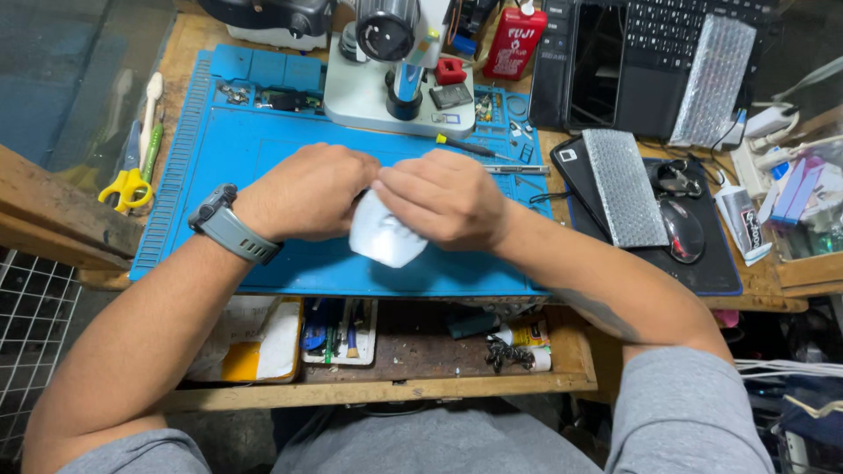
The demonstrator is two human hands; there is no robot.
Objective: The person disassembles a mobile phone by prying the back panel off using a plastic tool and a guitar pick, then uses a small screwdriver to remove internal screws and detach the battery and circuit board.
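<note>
Over the middle of a blue work mat (263, 149), my left hand (307, 191) and my right hand (443, 197) are pressed together around a white cloth or wipe (382, 237). The white piece hangs out below my fingers. Whatever lies inside it is hidden by both hands. A grey watch (230, 225) sits on my left wrist.
A microscope (397, 61) stands at the mat's far edge, with a red bottle (514, 39) beside it. Yellow scissors (127, 186) lie left. Keyboard (676, 35), bubble-wrap pieces (625, 186) and a mouse (683, 230) sit right. An open drawer (421, 347) with small tools is below.
</note>
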